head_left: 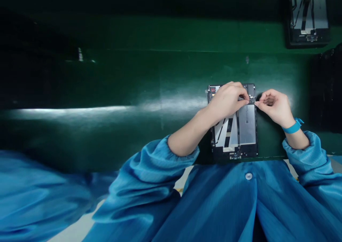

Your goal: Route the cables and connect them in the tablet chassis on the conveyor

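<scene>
An opened tablet [247, 128] lies face down on the green belt [133, 92], its silver battery and black ribbon cables showing. My left hand [227, 99] rests on its upper part, fingertips pinched at a small dark part [251, 101] near the top right corner. Just off the tablet's right edge, my right hand [275, 105] has its fingers curled and its thumb and forefinger pinched at the same corner. Whether it holds anything is too small to tell. A blue strap [292, 127] circles my right wrist.
A second opened tablet [310, 19] lies at the far right of the belt. A dark block [326, 89] stands at the right edge. Blue fabric [34, 195] of a sleeve fills the lower left. My blue coat [240, 206] covers the near edge.
</scene>
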`<state>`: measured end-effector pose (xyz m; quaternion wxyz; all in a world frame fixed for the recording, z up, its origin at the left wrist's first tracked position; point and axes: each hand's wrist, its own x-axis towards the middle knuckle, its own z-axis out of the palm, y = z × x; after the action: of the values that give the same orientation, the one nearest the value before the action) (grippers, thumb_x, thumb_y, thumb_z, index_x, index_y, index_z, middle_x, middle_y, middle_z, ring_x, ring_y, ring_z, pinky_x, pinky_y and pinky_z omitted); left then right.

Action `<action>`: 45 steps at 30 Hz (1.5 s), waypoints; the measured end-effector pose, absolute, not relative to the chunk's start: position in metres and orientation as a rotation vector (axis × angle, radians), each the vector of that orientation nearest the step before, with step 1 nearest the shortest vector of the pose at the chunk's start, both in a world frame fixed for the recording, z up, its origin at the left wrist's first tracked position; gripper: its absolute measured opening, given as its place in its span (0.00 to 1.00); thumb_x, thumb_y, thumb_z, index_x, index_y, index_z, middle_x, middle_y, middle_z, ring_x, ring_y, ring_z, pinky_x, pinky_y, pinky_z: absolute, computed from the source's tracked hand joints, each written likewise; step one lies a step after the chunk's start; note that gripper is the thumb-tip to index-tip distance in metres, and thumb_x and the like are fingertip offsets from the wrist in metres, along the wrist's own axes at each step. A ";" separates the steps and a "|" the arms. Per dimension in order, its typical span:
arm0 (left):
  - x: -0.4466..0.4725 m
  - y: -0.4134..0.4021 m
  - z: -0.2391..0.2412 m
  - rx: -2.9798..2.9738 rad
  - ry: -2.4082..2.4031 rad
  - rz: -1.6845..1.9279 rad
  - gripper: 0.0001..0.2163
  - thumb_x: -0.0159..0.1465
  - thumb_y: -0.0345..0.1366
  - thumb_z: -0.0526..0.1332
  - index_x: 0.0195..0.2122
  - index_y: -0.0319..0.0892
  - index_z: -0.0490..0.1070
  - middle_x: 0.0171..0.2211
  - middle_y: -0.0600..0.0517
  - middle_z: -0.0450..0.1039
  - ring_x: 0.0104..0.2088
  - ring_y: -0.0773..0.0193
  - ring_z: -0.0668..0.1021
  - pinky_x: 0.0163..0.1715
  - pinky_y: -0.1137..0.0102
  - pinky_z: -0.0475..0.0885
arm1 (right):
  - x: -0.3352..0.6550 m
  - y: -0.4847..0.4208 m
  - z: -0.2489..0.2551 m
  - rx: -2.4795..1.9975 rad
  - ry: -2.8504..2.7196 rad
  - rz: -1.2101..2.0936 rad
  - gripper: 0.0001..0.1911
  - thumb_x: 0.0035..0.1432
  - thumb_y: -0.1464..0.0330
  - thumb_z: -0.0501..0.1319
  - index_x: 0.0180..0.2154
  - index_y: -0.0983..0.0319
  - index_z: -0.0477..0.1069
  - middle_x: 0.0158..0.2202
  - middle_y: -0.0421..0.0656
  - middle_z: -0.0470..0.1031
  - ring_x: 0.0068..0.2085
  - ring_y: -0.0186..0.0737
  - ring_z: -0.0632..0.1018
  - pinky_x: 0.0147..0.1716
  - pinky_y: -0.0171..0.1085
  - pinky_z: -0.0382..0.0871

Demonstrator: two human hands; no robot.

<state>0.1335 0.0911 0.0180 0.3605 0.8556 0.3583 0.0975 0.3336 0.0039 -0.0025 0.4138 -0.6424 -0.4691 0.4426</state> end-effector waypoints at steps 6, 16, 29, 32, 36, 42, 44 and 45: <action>0.139 0.086 0.021 2.264 0.845 0.296 0.07 0.67 0.31 0.63 0.42 0.42 0.82 0.43 0.47 0.77 0.45 0.54 0.77 0.49 0.58 0.72 | 0.325 0.006 0.006 -1.545 -1.148 1.016 0.15 0.50 0.60 0.74 0.30 0.57 0.70 0.28 0.36 0.76 0.28 0.34 0.75 0.29 0.37 0.72; 0.140 0.076 0.019 2.167 1.132 0.316 0.08 0.69 0.31 0.62 0.38 0.40 0.82 0.39 0.46 0.76 0.44 0.53 0.75 0.49 0.58 0.70 | 0.317 0.012 -0.007 -1.516 -1.175 1.096 0.13 0.51 0.65 0.71 0.37 0.58 0.71 0.31 0.35 0.72 0.29 0.32 0.71 0.28 0.35 0.67; 0.144 0.074 0.016 2.141 1.102 0.348 0.07 0.68 0.32 0.62 0.36 0.40 0.80 0.39 0.46 0.76 0.46 0.51 0.75 0.49 0.56 0.72 | 0.319 0.012 -0.001 -1.593 -1.190 1.130 0.17 0.50 0.60 0.71 0.36 0.57 0.67 0.28 0.34 0.68 0.30 0.32 0.70 0.29 0.35 0.66; 0.136 0.071 0.022 2.123 1.114 0.415 0.05 0.67 0.31 0.63 0.41 0.40 0.79 0.45 0.44 0.77 0.50 0.50 0.76 0.54 0.55 0.71 | 0.321 0.011 -0.002 -1.596 -1.205 1.107 0.16 0.49 0.63 0.70 0.37 0.57 0.67 0.28 0.33 0.67 0.29 0.32 0.70 0.29 0.34 0.65; 0.091 0.068 0.026 1.873 1.452 0.696 0.10 0.68 0.35 0.63 0.49 0.42 0.76 0.46 0.45 0.78 0.46 0.55 0.79 0.49 0.60 0.75 | 0.321 0.009 0.000 -1.606 -1.248 1.023 0.16 0.50 0.65 0.69 0.39 0.57 0.68 0.28 0.32 0.65 0.28 0.32 0.69 0.28 0.35 0.64; 0.044 0.067 0.021 1.432 1.552 0.369 0.02 0.59 0.31 0.64 0.29 0.43 0.77 0.22 0.54 0.75 0.21 0.63 0.74 0.27 0.67 0.70 | 0.285 0.006 0.034 -1.602 -1.410 0.788 0.08 0.58 0.68 0.65 0.40 0.56 0.70 0.35 0.38 0.71 0.29 0.34 0.70 0.30 0.37 0.66; 0.046 0.066 0.019 1.426 1.481 0.332 0.04 0.57 0.30 0.63 0.26 0.43 0.76 0.18 0.56 0.72 0.18 0.64 0.72 0.24 0.68 0.67 | 0.267 0.006 0.044 -1.561 -1.570 0.830 0.07 0.58 0.71 0.63 0.40 0.56 0.71 0.36 0.38 0.74 0.29 0.34 0.71 0.32 0.38 0.69; 0.049 0.066 0.018 1.414 1.469 0.324 0.05 0.56 0.29 0.63 0.25 0.43 0.76 0.17 0.56 0.71 0.18 0.65 0.71 0.24 0.68 0.66 | 0.259 0.006 0.045 -1.537 -1.641 0.857 0.08 0.58 0.72 0.63 0.40 0.57 0.71 0.36 0.39 0.75 0.29 0.34 0.71 0.33 0.38 0.70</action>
<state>0.0486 0.0664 0.0177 0.5127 0.5880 0.6110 0.1345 0.2587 0.0058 0.0454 0.3596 -0.5959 -0.6365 0.3323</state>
